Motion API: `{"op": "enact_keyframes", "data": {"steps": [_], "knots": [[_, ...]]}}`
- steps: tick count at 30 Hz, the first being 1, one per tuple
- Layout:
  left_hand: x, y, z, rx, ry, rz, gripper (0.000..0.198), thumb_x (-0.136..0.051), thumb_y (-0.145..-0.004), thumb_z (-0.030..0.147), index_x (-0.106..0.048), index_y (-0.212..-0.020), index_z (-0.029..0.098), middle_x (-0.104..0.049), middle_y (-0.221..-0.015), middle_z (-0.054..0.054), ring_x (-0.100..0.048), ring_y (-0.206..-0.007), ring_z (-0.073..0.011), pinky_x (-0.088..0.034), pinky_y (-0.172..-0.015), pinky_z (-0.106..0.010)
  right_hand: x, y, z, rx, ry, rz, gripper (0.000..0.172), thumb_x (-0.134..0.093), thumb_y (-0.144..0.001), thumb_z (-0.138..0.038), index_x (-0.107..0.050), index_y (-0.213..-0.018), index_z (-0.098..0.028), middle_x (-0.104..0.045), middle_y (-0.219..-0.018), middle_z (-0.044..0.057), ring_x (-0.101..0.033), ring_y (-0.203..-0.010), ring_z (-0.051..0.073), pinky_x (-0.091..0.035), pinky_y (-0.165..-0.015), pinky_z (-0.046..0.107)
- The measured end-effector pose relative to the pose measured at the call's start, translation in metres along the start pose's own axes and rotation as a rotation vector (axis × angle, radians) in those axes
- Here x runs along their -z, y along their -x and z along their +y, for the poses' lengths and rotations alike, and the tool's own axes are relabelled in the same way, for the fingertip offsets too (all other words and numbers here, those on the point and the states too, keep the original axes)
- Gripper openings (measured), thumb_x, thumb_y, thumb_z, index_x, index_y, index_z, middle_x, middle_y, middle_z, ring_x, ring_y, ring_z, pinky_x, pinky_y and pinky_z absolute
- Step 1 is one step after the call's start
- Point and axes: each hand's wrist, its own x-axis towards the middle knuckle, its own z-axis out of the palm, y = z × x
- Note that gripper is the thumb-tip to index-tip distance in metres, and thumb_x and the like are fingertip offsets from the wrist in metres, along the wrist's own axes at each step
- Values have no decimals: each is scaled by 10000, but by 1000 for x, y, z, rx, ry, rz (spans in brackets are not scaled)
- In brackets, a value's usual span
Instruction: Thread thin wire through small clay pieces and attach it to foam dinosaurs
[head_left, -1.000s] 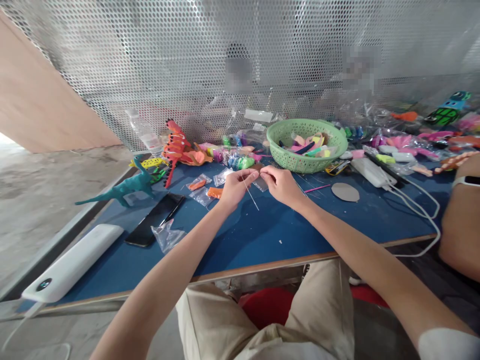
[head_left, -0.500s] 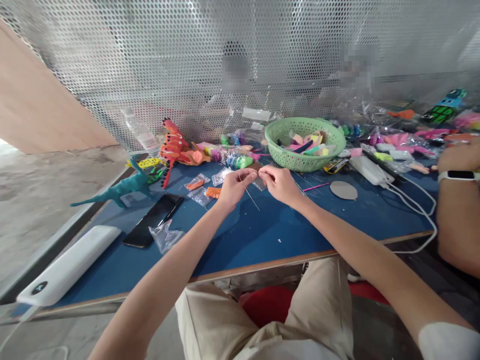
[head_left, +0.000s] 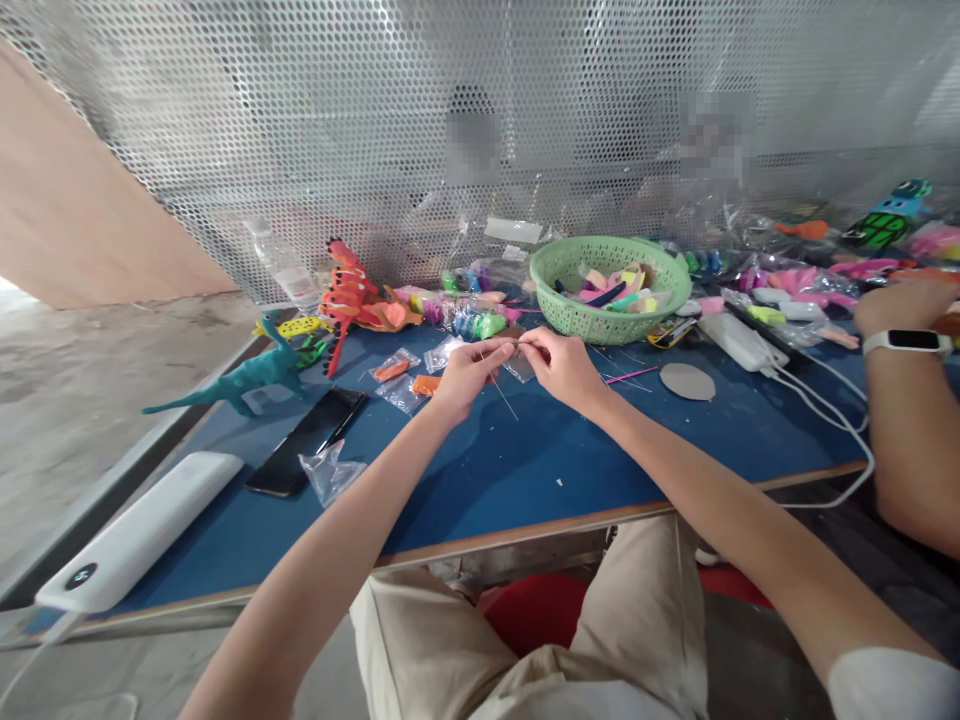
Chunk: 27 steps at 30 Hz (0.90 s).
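Note:
My left hand [head_left: 466, 374] and my right hand [head_left: 559, 366] meet fingertip to fingertip above the blue table [head_left: 525, 470]. Both are closed in a pinch. Between them runs a thin wire [head_left: 501, 390] that slants down and right from my left fingers. My right fingers press on a small item at the wire's top that I cannot make out. Small clear bags [head_left: 401, 380] with orange pieces lie just left of my left hand.
A green basket [head_left: 609, 286] of coloured foam pieces stands behind my hands. A teal dinosaur [head_left: 240, 376], an orange winged figure [head_left: 352, 295], a black phone [head_left: 306, 440] and a white power bank [head_left: 142, 530] lie left. Another person's arm with a watch [head_left: 904, 342] reaches in at right.
My hands have stayed pinched together on the wire with little movement. The other person's arm at the right has reached further onto the table.

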Motion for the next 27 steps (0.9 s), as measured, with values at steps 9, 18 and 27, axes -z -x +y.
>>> {"op": "enact_keyframes", "data": {"steps": [9, 18, 27], "knots": [[2, 1, 3, 19, 32, -49, 351, -792, -770, 476, -800, -996, 207, -622, -745, -19, -423, -593, -85, -357, -557, -230, 2, 0, 1, 82, -8, 31, 227, -466, -1029, -294, -676, -1059, -214, -741, -973, 64, -671, -862, 194, -495, -810, 319], [1, 2, 10, -92, -126, 57, 306, -771, -777, 406, -814, -986, 186, -717, -782, -44, -498, -617, -114, -370, -571, -253, 2, 1, -1, 82, -4, 16, 248, -438, -1042, -308, -668, -1072, -219, -735, -971, 74, -668, -881, 201, -494, -812, 325], [-6, 3, 2, -153, -75, 134, 301, -775, -785, 422, -818, -961, 183, -766, -895, -79, -625, -744, -158, -468, -662, -276, 2, 2, -7, 32, -92, 52, 236, -472, -1019, -331, -674, -1033, -211, -743, -890, 49, -664, -735, 170, -483, -718, 287]]}}
